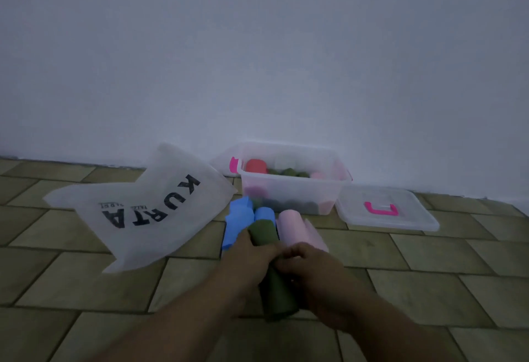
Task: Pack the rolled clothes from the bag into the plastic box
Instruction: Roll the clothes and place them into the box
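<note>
Dark green rolled cloth point(264, 234), lower centre of frame, gripped in both hands.

The left hand point(249, 251) curls round the roll's upper part and the right hand point(310, 263) wraps its middle. Blue rolls point(239, 220) and a pink roll point(290, 222) lie against it, just below the clear plastic box point(294, 177) at centre, which holds red, green and pink rolls. The lid point(400, 218) lies right of the box, the white "KURTA" bag point(137, 212) at left, all on a tiled floor point(86, 275).

Handling: keep the wrap snug so the roll does not unwind, lift it clear of its neighbours, and seat it in a free gap.

Obscured: the picture is dim and blurred, and the fingertips are hidden under the cloth. Whether the green is one long roll or two cannot be told. The box's spare room and the bag's contents are unseen.
</note>
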`<state>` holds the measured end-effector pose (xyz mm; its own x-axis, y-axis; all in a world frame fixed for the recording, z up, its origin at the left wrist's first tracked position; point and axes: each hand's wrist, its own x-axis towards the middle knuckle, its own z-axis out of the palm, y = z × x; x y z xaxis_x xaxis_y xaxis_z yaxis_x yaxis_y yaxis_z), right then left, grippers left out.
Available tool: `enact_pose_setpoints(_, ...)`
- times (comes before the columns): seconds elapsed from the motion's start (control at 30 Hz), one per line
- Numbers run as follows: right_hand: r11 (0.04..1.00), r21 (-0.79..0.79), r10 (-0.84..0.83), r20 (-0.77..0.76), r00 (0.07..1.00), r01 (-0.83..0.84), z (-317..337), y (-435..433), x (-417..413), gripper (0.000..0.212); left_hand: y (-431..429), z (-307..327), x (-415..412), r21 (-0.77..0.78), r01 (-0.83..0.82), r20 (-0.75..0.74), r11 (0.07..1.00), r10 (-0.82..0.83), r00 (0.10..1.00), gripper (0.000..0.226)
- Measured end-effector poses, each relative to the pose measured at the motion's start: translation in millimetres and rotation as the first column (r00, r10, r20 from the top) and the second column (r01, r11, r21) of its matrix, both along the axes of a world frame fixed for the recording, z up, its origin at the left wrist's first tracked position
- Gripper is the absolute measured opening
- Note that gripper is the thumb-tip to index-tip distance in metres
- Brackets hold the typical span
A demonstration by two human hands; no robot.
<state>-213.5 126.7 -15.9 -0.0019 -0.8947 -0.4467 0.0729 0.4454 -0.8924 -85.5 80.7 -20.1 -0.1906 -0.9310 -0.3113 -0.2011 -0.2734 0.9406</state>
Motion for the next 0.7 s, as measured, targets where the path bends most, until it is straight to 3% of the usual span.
enact_pose_setpoints(0.1, 0.997, -0.071, -0.028, 0.087, 0.996, 0.034, 38.4, -39.1, -30.2, 0.020, -58.9, 22.8, -10.7, -0.214, 0.147, 0.218, 0.966, -0.099, 0.971, 0.070)
enact_pose_setpoints(0.2, 0.981, -0.137, -0.138, 0.024, 0.990, 0.140, 73.6, -93.0, -62.7, 0.025, -120.5, 37.9, -18.3, -0.409, 0.242, 0.582, 0.880, 0.047, 0.812, 0.081)
enact_pose_setpoints(0.3, 0.951, -0.198, -0.268, -0.143, 0.953, 0.238, 89.7, -154.7, -82.2, 0.026, -167.5, 37.8, -27.0, -0.337, 0.317, 0.761, 0.887, 0.058, 0.646, 0.094)
enact_pose_setpoints(0.43, 0.980, -0.105, -0.199, -0.523, 0.829, 0.169, 70.4, -221.6, -79.7, 0.021, -194.5, 20.9, -37.2, -0.205, 0.380, 0.814, 0.902, -0.059, 0.578, 0.100)
enact_pose_setpoints(0.5, 0.998, -0.012, -0.047, -0.720, 0.693, 0.055, 54.2, -243.8, -69.7, 0.021, -200.4, 13.8, -36.5, -0.189, 0.393, 0.811, 0.900, -0.082, 0.579, 0.100)
enact_pose_setpoints(0.57, 0.991, 0.067, 0.111, -0.883, 0.457, -0.112, 44.2, -257.3, -59.8, 0.026, -202.3, 12.2, -34.4, -0.183, 0.399, 0.811, 0.899, -0.092, 0.577, 0.100)
enact_pose_setpoints(0.67, 0.941, 0.192, 0.258, -0.939, 0.226, -0.279, 43.5, -260.6, -47.6, 0.021, -201.3, 13.8, -33.3, -0.182, 0.408, 0.808, 0.895, -0.100, 0.580, 0.100)
enact_pose_setpoints(0.7, 0.934, 0.203, 0.266, -0.945, 0.192, -0.292, 43.5, -259.3, -46.7, 0.016, -200.7, 14.1, -33.3, -0.181, 0.408, 0.807, 0.895, -0.102, 0.582, 0.099)
